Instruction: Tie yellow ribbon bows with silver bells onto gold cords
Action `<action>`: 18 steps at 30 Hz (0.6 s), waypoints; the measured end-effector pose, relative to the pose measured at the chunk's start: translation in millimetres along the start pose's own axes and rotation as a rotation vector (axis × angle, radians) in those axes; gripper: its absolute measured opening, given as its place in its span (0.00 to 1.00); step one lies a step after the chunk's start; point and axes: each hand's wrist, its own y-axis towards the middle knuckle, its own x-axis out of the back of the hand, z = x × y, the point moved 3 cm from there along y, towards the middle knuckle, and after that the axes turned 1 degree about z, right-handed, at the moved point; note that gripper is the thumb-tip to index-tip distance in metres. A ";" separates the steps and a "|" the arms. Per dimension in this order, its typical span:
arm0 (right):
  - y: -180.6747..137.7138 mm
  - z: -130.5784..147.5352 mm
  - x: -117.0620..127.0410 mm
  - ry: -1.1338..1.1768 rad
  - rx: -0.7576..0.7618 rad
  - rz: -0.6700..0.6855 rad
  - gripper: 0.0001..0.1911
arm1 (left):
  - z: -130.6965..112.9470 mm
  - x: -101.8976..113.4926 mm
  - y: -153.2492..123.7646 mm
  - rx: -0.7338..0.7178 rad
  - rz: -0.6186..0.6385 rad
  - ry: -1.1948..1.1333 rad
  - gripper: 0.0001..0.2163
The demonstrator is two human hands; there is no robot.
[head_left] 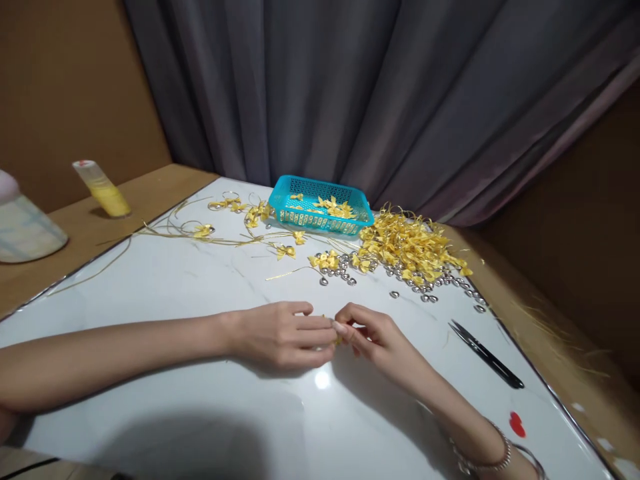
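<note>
My left hand (290, 335) and my right hand (370, 337) meet fingertip to fingertip over the near middle of the white table. Between them they pinch a small yellow ribbon bow (339, 340), mostly covered by the fingers, so only bits of yellow show. Both hands are closed. Beyond them on the tabletop lie loose yellow ribbon bows (286, 251) and small silver oval rings (352, 281). A big heap of yellow bows (405, 240) with thin gold tails rises at the back right.
A turquoise basket (367, 222) holding more bows stands at the back. Black thread snips (487, 355) and a red piece (517, 425) lie to the right. Gold cord (175, 235) runs across the left. A yellow-filled tube (107, 190) and a pale container (25, 227) stand beyond the left edge.
</note>
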 end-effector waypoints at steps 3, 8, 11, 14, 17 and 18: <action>1.9 -2.4 -2.3 0.006 -0.004 0.008 0.11 | 2.2 -9.1 0.8 -0.041 0.043 0.076 0.08; 4.8 -8.2 -1.3 -0.001 -0.017 -0.034 0.11 | 7.4 -19.5 1.0 0.078 0.112 -0.088 0.11; 5.5 -10.4 -0.6 0.008 -0.034 -0.053 0.10 | 10.6 -20.9 0.4 0.214 0.168 -0.235 0.11; 5.3 -11.6 -1.1 0.027 -0.067 -0.064 0.10 | 12.7 -20.7 -0.7 0.314 0.187 -0.324 0.11; 4.5 -11.5 -1.6 0.036 -0.095 -0.075 0.10 | 13.2 -21.5 -2.2 0.329 0.163 -0.361 0.11; 4.2 -11.4 -1.7 0.038 -0.102 -0.078 0.10 | 13.2 -21.8 -2.7 0.324 0.146 -0.366 0.11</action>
